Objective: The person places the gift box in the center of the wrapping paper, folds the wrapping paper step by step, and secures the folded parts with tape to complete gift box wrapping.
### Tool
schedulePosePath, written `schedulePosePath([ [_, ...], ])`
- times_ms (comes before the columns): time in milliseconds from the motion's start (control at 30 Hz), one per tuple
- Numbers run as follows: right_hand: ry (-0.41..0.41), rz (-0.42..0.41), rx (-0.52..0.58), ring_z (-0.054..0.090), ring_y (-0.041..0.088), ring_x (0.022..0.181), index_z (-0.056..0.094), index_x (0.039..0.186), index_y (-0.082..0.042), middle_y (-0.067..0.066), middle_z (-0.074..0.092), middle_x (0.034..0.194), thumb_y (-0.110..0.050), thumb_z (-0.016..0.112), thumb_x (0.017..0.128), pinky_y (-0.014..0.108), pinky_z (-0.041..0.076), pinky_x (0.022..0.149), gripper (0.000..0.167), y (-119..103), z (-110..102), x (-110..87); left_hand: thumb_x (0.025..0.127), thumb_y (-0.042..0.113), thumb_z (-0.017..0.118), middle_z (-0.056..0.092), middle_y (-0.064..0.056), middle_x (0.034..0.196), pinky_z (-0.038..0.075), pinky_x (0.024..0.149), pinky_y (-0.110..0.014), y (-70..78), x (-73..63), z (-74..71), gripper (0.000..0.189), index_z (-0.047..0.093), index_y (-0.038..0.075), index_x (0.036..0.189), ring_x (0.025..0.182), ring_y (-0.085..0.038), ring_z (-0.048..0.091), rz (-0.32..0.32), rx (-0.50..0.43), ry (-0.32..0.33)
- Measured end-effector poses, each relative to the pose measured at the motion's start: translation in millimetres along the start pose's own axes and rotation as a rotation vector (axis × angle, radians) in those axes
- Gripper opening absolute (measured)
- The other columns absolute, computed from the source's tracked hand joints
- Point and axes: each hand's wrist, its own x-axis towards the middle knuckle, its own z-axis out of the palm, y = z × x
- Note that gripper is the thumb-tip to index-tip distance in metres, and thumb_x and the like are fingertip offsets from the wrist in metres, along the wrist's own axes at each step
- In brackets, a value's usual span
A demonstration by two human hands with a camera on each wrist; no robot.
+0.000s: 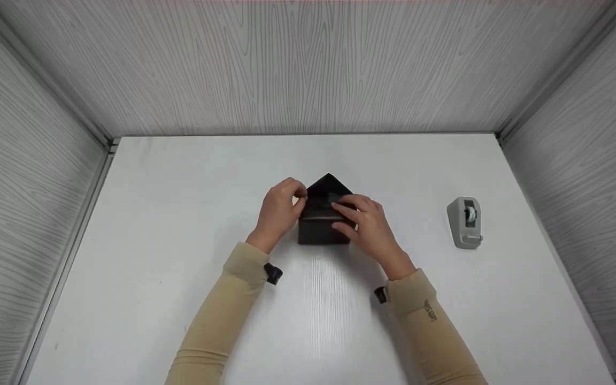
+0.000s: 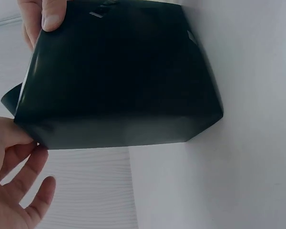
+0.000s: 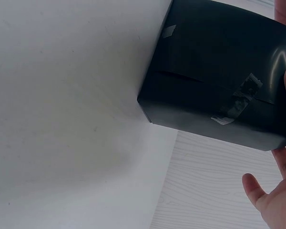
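A box (image 1: 323, 232) wrapped in glossy black paper sits near the table's middle, a triangular flap (image 1: 329, 183) pointing up at its far side. My left hand (image 1: 280, 208) pinches the paper at the upper left edge, thumb and index finger meeting there. From the other side, my right hand (image 1: 369, 224) holds the upper right part, thumb against the front face and fingers over the top. Clear tape (image 3: 238, 102) crosses a paper seam in the right wrist view, with another small piece of tape (image 3: 169, 31) near the box's bottom edge.
A grey tape dispenser (image 1: 465, 223) with a roll in it stands on the white table (image 1: 179, 224), right of the box. Wood-grain panels (image 1: 308, 69) enclose the table at the back and both sides.
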Motion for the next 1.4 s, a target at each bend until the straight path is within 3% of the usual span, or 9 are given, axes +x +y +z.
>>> schedulePosePath([
  [133, -0.006, 0.005, -0.001, 0.048, 0.026, 0.124, 0.067, 0.128, -0.013, 0.007, 0.057, 0.129, -0.033, 0.071, 0.091, 0.051, 0.035, 0.101, 0.042, -0.1, 0.0, 0.7, 0.088, 0.002, 0.070, 0.062, -0.008, 0.091, 0.049, 0.075, -0.035, -3.1, 6.2, -0.7, 0.014, 0.067, 0.002, 0.102, 0.084, -0.022, 0.061, -0.101, -0.058, -0.042],
  [267, -0.011, 0.012, -0.005, 0.048, 0.026, 0.124, 0.067, 0.128, -0.013, 0.007, 0.057, 0.129, -0.033, 0.070, 0.091, 0.051, 0.035, 0.103, 0.042, 0.0, 0.0, 1.0, 0.093, 0.007, 0.067, 0.066, -0.010, 0.098, 0.049, 0.079, -0.037, -5.4, 9.7, -2.1, 0.022, 0.069, 0.001, 0.113, 0.091, -0.026, 0.064, -0.152, -0.079, -0.133],
  [400, -0.006, 0.008, -0.001, 0.048, 0.026, 0.124, 0.067, 0.128, -0.013, 0.007, 0.057, 0.129, -0.033, 0.071, 0.091, 0.051, 0.035, 0.102, 0.043, 0.0, 0.4, 0.7, 0.094, 0.009, 0.065, 0.069, -0.010, 0.100, 0.049, 0.083, -0.037, -6.0, 11.5, -3.8, 0.019, 0.072, 0.002, 0.110, 0.092, -0.024, 0.063, -0.188, -0.089, -0.189],
  [567, 0.004, -0.003, 0.004, 0.049, 0.027, 0.123, 0.068, 0.127, -0.011, 0.008, 0.057, 0.128, -0.032, 0.071, 0.090, 0.052, 0.037, 0.099, 0.042, 0.7, 0.8, -0.4, 0.092, 0.009, 0.069, 0.071, -0.006, 0.093, 0.050, 0.081, -0.036, -5.5, 14.5, -4.8, 0.011, 0.075, 0.004, 0.099, 0.088, -0.022, 0.063, -0.228, -0.112, -0.179],
  [1000, 0.003, -0.001, 0.005, 0.048, 0.026, 0.124, 0.068, 0.126, -0.011, 0.007, 0.058, 0.128, -0.032, 0.072, 0.090, 0.051, 0.036, 0.101, 0.042, 0.9, 0.5, -0.2, 0.086, 0.005, 0.074, 0.069, -0.005, 0.085, 0.051, 0.075, -0.033, -3.6, 18.1, -1.7, 0.005, 0.077, 0.005, 0.090, 0.082, -0.020, 0.064, -0.131, -0.137, -0.108],
  [1400, 0.015, -0.014, 0.009, 0.048, 0.026, 0.124, 0.069, 0.126, -0.011, 0.007, 0.058, 0.128, -0.032, 0.072, 0.090, 0.052, 0.036, 0.100, 0.042, 1.4, 1.3, -0.9, 0.085, 0.003, 0.074, 0.069, -0.004, 0.084, 0.050, 0.074, -0.033, 3.0, 23.9, -0.6, 0.005, 0.077, 0.006, 0.089, 0.080, -0.019, 0.063, -0.113, -0.144, -0.090],
])
